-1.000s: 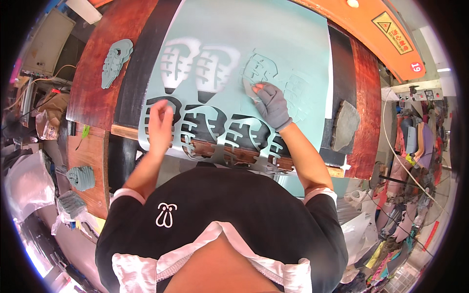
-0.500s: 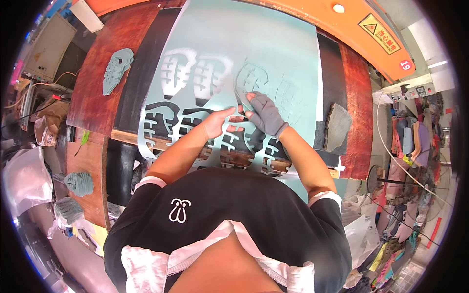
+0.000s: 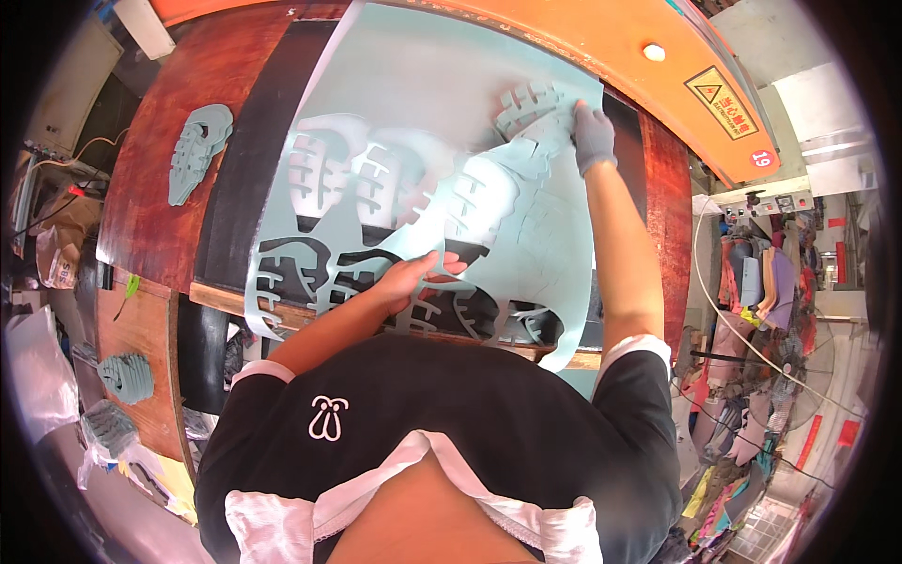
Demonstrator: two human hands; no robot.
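A pale green sheet point(image 3: 423, 56), pierced with several shoe-shaped openings, lies over the black work surface. My right hand point(image 3: 594, 136), in a grey fingerless glove, is closed at the edge of a slotted, shoe-shaped cut-out piece point(image 3: 531, 108) above the sheet's right half. Motion blurs part of that piece. A fresh opening point(image 3: 479, 202) shows white underneath. My bare left hand point(image 3: 412, 280) grips a narrow strip of the sheet beside this opening, some fingers hidden beneath.
A stack of cut-out pieces point(image 3: 199, 150) rests on the reddish board at left; another bundle point(image 3: 126, 378) sits lower left. An orange machine beam point(image 3: 564, 47) with a yellow warning label crosses the far side. Coloured material point(image 3: 752, 273) hangs at right.
My right hand has moved away and to the right, lifting the cut-out piece from the sheet and leaving an opening. My left hand stays near the strip, slightly lower.
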